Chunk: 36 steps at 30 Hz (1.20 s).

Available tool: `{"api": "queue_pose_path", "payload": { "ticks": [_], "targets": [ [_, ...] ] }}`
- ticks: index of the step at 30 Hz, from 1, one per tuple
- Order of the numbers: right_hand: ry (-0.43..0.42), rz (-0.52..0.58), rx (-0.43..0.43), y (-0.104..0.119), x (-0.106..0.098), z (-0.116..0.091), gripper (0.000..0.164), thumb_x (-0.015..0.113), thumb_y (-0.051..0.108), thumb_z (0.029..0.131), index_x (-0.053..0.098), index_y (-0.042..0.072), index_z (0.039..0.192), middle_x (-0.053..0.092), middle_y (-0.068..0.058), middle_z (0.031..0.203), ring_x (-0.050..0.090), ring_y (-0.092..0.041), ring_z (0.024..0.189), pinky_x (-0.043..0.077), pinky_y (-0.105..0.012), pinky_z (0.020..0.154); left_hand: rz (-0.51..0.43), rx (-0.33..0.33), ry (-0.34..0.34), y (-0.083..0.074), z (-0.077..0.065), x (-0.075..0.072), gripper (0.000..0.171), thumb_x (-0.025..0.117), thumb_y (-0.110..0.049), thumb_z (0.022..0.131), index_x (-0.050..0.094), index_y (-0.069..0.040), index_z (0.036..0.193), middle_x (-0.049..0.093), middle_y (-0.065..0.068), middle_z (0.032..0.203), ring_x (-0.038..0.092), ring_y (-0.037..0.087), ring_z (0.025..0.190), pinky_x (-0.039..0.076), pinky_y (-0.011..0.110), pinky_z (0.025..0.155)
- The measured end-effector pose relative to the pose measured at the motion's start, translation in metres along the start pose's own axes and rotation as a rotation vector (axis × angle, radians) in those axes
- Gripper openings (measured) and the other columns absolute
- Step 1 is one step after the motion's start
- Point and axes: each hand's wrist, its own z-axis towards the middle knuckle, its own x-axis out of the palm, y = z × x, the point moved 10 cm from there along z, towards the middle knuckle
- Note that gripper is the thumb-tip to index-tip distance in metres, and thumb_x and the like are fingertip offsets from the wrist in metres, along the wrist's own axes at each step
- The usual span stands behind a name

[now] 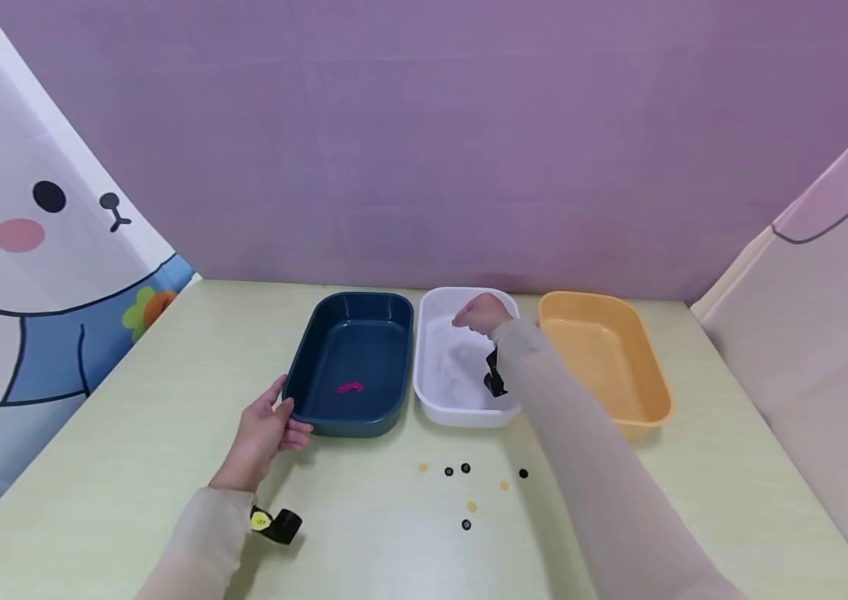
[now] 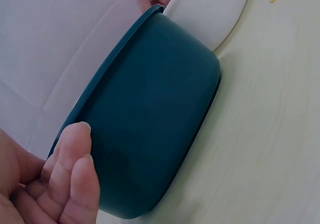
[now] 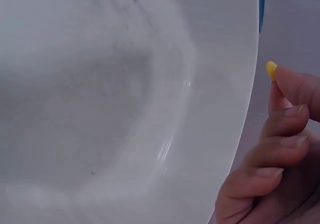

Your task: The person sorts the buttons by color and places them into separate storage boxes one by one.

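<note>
My right hand [image 1: 482,314] is over the far part of the white basin [image 1: 434,408]. Its thumb and index finger pinch a small yellow button [image 3: 271,70], seen edge-on in the right wrist view. With my left hand [image 1: 257,433] I hold the near left corner of the dark blue basin [image 1: 363,427]. In the left wrist view its fingers lie against the outer wall, close under the rim. Several small pink buttons [image 1: 350,387] lie together inside that basin. In front of the basins are several black buttons [image 1: 465,468] and a few yellow buttons [image 1: 472,506], scattered on the table.
To the right of the white basin stands a yellow basin [image 1: 652,392], partly covered by my right sleeve. All three basins are side by side at the back of the pale table [image 1: 363,517]. A purple cloth [image 1: 424,167] rises behind them, with printed cloths at both sides.
</note>
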Motion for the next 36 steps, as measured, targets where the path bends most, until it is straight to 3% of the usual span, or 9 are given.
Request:
{"api": "queue_pose_path", "payload": {
  "ticks": [5,13,17,22,28,36],
  "targets": [
    [-0.026,0.010,0.044,-0.007,0.000,-0.001,0.028,0.070,0.015,0.080,0.069,-0.004,0.101,0.067,-0.013,0.095,0.057,-0.019,0.080,0.049,-0.030,0.073,0.023,0.011,-0.049,-0.002,0.000,-0.002,0.054,0.031,-0.008,0.104,0.009,-0.006,0.154,0.061,-0.003,0.056,0.057,0.005,0.043,0.050,0.019,0.048],
    [-0.018,-0.022,0.090,-0.016,0.006,0.000,0.024,0.071,0.015,0.080,0.068,-0.003,0.096,0.063,-0.007,0.080,0.053,-0.015,0.069,0.046,-0.026,0.064,0.024,0.016,-0.054,-0.002,-0.001,-0.002,0.054,0.032,-0.007,0.104,0.012,-0.005,0.154,0.061,-0.003,0.056,0.057,0.005,0.043,0.051,0.019,0.049],
    [0.026,-0.059,0.120,-0.026,0.014,0.014,0.026,0.071,0.016,0.080,0.069,-0.004,0.096,0.067,-0.014,0.089,0.059,-0.022,0.076,0.050,-0.033,0.072,0.021,0.016,-0.056,-0.003,-0.002,-0.003,0.054,0.033,-0.007,0.104,0.013,-0.004,0.154,0.061,-0.003,0.056,0.057,0.006,0.043,0.051,0.020,0.049],
    [0.054,-0.074,0.105,-0.038,0.022,0.032,0.022,0.073,0.020,0.078,0.070,-0.001,0.087,0.065,-0.012,0.083,0.058,-0.021,0.070,0.051,-0.033,0.068,0.011,0.014,-0.063,-0.002,-0.001,-0.004,0.054,0.034,-0.007,0.104,0.014,-0.005,0.154,0.061,-0.002,0.057,0.057,0.006,0.043,0.051,0.020,0.049],
    [0.026,-0.100,0.095,-0.027,0.018,0.015,0.018,0.071,0.018,0.080,0.065,0.001,0.079,0.055,-0.003,0.066,0.047,-0.013,0.054,0.041,-0.025,0.056,0.012,0.015,-0.067,-0.001,-0.001,-0.004,0.054,0.034,-0.007,0.104,0.014,-0.005,0.154,0.061,-0.001,0.057,0.057,0.006,0.043,0.051,0.020,0.049],
    [0.057,-0.128,0.131,-0.028,0.023,0.013,0.021,0.071,0.020,0.083,0.058,0.004,0.076,0.051,-0.001,0.065,0.044,-0.012,0.052,0.038,-0.024,0.055,0.009,0.022,-0.064,-0.001,0.000,-0.004,0.054,0.033,-0.007,0.104,0.013,-0.005,0.154,0.061,-0.002,0.057,0.056,0.005,0.043,0.050,0.020,0.048]
  ]
}}
